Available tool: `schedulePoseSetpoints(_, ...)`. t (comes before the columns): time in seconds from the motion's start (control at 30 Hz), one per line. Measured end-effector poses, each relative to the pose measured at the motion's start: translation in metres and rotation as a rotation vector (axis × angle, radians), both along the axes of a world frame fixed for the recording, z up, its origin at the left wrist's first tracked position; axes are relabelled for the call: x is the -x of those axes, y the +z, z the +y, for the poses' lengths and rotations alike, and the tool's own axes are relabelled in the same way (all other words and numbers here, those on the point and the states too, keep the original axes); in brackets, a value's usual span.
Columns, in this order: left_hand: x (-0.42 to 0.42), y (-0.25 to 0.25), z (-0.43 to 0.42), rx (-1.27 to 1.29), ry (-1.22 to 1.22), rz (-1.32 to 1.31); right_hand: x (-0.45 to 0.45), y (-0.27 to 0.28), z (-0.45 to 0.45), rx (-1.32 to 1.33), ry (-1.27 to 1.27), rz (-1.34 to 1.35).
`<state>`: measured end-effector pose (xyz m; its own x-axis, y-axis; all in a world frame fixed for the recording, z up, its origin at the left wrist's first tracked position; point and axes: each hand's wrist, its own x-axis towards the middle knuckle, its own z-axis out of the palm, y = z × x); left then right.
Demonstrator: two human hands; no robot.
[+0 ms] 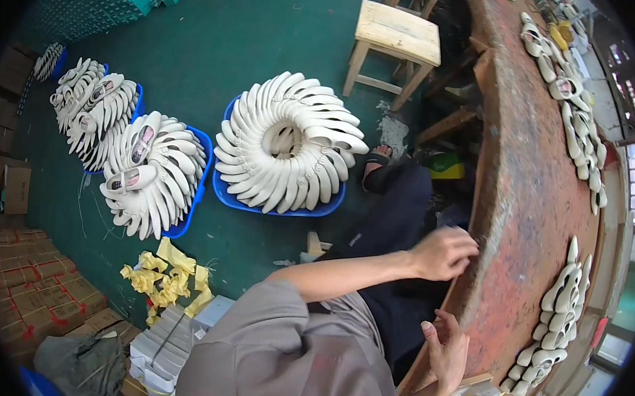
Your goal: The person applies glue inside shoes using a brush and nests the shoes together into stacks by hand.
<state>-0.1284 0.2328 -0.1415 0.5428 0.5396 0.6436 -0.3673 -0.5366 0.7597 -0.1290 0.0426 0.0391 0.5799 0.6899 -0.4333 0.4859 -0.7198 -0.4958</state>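
Note:
My left hand [446, 253] is at the near edge of the worn red-brown workbench [524, 190], its fingers curled in. Whether anything small is inside those fingers is hidden. Lower in the view, my right hand [448, 351] hovers by the same edge, thumb and fingers apart, holding nothing that I can see. Across the bench, nearest to my right hand, lies a row of cream shoes [561, 311], stacked on one another. Another line of cream shoes [577, 120] with straps runs along the bench's far side.
On the green floor, a blue basket [280, 209] carries a ring of white shoes [251, 149]. More loaded baskets with white shoes [161, 176] stand left. A wooden stool [397, 33], crumpled yellow paper [168, 279], white boxes [163, 345] and brown cartons [39, 289] surround me.

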Motion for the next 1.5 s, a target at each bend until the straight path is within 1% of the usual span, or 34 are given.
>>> schedulePoseSetpoints(0.07,0.058,-0.033,0.067,0.164,0.200,0.159,0.005,-0.008,0.046,0.077,0.073,0.026)
schedulePoseSetpoints(0.1,0.087,-0.058,0.102,0.325,0.259,0.278,0.008,-0.012,0.070,0.098,0.093,0.063)
schedulePoseSetpoints(0.13,0.116,-0.091,0.136,0.474,0.348,0.367,0.010,-0.016,0.093,0.122,0.111,0.099)
schedulePoseSetpoints(0.17,0.142,-0.140,0.166,0.734,0.394,0.421,0.012,-0.020,0.118,0.141,0.154,0.116)
schedulePoseSetpoints(0.2,0.177,-0.183,0.197,0.643,0.606,0.482,0.012,-0.029,0.140,0.139,0.195,0.122)
schedulePoseSetpoints(0.23,0.186,-0.193,0.213,0.704,0.590,0.622,0.013,-0.042,0.161,0.137,0.233,0.131)
schedulePoseSetpoints(0.27,0.251,-0.252,0.259,0.630,0.791,0.609,0.013,-0.058,0.183,0.134,0.271,0.139)
schedulePoseSetpoints(0.3,0.284,-0.286,0.287,0.665,0.885,0.639,0.014,-0.073,0.207,0.138,0.315,0.153)
schedulePoseSetpoints(0.33,0.317,-0.306,0.319,0.577,0.982,0.655,0.017,-0.093,0.235,0.107,0.362,0.211)
schedulePoseSetpoints(0.37,0.343,-0.304,0.352,0.688,1.084,0.769,0.021,-0.112,0.264,0.070,0.406,0.267)
schedulePoseSetpoints(0.4,0.365,-0.301,0.383,0.716,1.143,0.857,0.027,-0.131,0.291,0.042,0.451,0.326)
schedulePoseSetpoints(0.47,0.408,-0.347,0.430,0.557,1.323,0.988,0.045,-0.176,0.348,-0.036,0.426,0.498)
schedulePoseSetpoints(0.53,0.426,-0.348,0.466,0.644,1.262,1.123,0.065,-0.229,0.399,-0.070,0.393,0.585)
schedulePoseSetpoints(0.6,0.436,-0.350,0.495,0.762,1.160,1.169,0.079,-0.283,0.440,-0.077,0.475,0.516)
schedulePoseSetpoints(0.67,0.448,-0.367,0.518,0.849,1.038,1.202,0.093,-0.341,0.467,0.012,0.322,0.653)
schedulePoseSetpoints(0.77,0.447,-0.364,0.546,0.930,0.973,1.355,0.111,-0.398,0.501,0.201,-0.161,0.793)
schedulePoseSetpoints(0.87,0.453,-0.371,0.576,1.200,0.720,1.311,0.109,-0.422,0.525,0.147,-0.674,1.070)
schedulePoseSetpoints(0.9,0.442,-0.360,0.579,1.248,0.669,1.266,0.110,-0.435,0.528,0.100,-0.826,1.075)
schedulePoseSetpoints(1.0,0.405,-0.365,0.557,0.967,0.921,1.399,0.113,-0.477,0.534,0.165,-1.194,1.060)
schedulePoseSetpoints(1.03,0.407,-0.372,0.557,1.043,0.903,1.237,0.116,-0.476,0.536,0.210,-1.253,1.027)
schedulePoseSetpoints(1.13,0.420,-0.383,0.555,1.021,0.829,1.214,0.118,-0.475,0.535,0.201,-1.175,1.054)
schedulePoseSetpoints(1.17,0.424,-0.390,0.554,1.014,0.833,1.186,0.120,-0.474,0.534,0.080,-1.085,1.011)
schedulePoseSetpoints(1.27,0.412,-0.375,0.551,0.945,0.832,1.233,0.114,-0.470,0.544,0.011,-1.024,1.049)
schedulePoseSetpoints(1.3,0.404,-0.369,0.546,0.910,0.862,1.171,0.114,-0.472,0.548,-0.006,-0.964,1.016)
schedulePoseSetpoints(1.37,0.382,-0.329,0.536,0.840,0.835,1.093,0.111,-0.481,0.555,-0.049,-0.855,0.945)
schedulePoseSetpoints(1.4,0.370,-0.309,0.528,0.803,0.812,1.055,0.102,-0.487,0.554,-0.091,-0.830,0.977)
schedulePoseSetpoints(1.43,0.359,-0.295,0.519,0.746,0.851,1.003,0.093,-0.493,0.551,-0.135,-0.804,1.007)
schedulePoseSetpoints(1.5,0.331,-0.279,0.500,0.644,0.914,0.868,0.068,-0.478,0.551,-0.234,-0.801,1.127)
